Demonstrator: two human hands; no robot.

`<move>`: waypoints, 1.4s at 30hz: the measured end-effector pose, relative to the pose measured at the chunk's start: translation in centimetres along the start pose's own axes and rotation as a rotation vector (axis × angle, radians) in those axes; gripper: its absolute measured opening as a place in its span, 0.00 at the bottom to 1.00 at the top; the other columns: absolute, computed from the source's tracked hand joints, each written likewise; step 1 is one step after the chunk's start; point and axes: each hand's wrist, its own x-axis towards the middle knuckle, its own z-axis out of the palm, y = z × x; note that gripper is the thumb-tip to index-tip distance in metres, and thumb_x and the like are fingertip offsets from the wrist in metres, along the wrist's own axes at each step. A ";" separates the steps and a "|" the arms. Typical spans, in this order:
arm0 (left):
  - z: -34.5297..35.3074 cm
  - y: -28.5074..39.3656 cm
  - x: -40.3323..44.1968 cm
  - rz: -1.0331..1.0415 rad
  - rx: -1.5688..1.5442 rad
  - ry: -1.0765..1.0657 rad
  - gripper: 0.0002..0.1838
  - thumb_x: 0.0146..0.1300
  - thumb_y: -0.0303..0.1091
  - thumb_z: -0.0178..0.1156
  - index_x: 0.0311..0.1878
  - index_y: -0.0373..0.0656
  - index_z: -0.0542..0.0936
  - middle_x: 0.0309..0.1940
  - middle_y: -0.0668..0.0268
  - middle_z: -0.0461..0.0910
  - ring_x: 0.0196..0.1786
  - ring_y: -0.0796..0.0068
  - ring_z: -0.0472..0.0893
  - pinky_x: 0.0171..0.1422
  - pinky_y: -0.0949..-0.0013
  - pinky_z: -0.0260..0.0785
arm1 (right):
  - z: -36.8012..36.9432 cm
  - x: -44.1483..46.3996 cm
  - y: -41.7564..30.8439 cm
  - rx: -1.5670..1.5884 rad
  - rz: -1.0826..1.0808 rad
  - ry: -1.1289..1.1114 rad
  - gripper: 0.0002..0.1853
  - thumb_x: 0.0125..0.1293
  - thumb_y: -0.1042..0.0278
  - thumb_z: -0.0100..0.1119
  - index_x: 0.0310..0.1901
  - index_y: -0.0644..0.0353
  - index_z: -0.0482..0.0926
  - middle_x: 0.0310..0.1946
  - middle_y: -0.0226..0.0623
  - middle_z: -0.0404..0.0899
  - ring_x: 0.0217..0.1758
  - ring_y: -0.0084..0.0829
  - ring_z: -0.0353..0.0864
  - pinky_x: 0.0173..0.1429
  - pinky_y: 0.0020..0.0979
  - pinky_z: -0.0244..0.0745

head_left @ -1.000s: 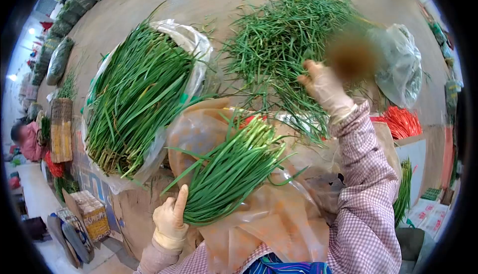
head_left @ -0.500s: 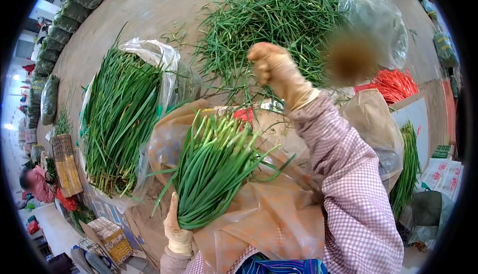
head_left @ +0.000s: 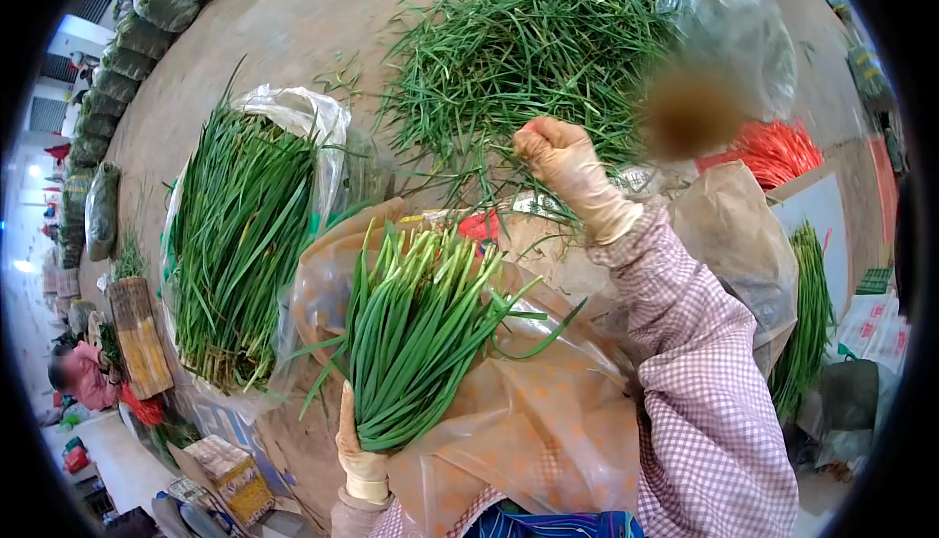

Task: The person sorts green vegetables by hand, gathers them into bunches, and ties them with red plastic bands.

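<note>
My left hand (head_left: pixel 362 460), in a pale glove, grips a bunch of green chives (head_left: pixel 411 342) from its leafy lower end. The bunch rests over my lap on a translucent brownish plastic sheet (head_left: pixel 528 430), pale cut stems pointing away from me. My right hand (head_left: pixel 572 168), also gloved, is raised beyond the bunch with its fingers curled closed; whether anything is inside them is hidden. Behind that hand spreads a loose heap of green leaves (head_left: pixel 528 59).
At left, a white plastic bag (head_left: pixel 328 117) holds many long chives (head_left: pixel 240 245). Red strips (head_left: pixel 778 155) lie at right, near a brownish plastic bag (head_left: pixel 738 235) and another green bundle (head_left: pixel 804 313). A clear bag (head_left: pixel 743 24) sits beside the heap. Farther left, a person (head_left: pixel 88 377) is visible.
My right hand has shifted a little to the right and down, its fingers still curled. The bunch stays in my left hand, almost unmoved. The view has tilted slightly.
</note>
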 end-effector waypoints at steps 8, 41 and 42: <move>0.1 0.6 0.6 0.072 0.142 -0.021 0.41 0.54 0.24 0.65 0.70 0.42 0.58 0.53 0.53 0.78 0.52 0.62 0.81 0.57 0.65 0.72 | 4.8 -3.7 -2.9 -0.765 -0.646 -0.554 0.14 0.57 0.56 0.62 0.43 0.51 0.82 0.48 0.38 0.77 0.53 0.44 0.73 0.57 0.46 0.65; 0.7 1.6 0.7 0.104 0.182 0.000 0.36 0.59 0.26 0.60 0.71 0.43 0.57 0.51 0.53 0.80 0.49 0.61 0.82 0.53 0.65 0.75 | 4.3 -4.1 -2.9 -0.962 -0.550 -0.526 0.15 0.59 0.56 0.62 0.41 0.58 0.81 0.38 0.41 0.78 0.48 0.40 0.76 0.55 0.40 0.66; 0.8 1.7 0.6 0.105 0.185 0.001 0.36 0.59 0.26 0.60 0.71 0.43 0.57 0.51 0.53 0.80 0.49 0.61 0.82 0.53 0.65 0.75 | 4.8 -4.2 -2.4 -0.903 -0.526 -0.605 0.17 0.61 0.52 0.58 0.41 0.58 0.81 0.38 0.40 0.78 0.50 0.41 0.74 0.56 0.45 0.63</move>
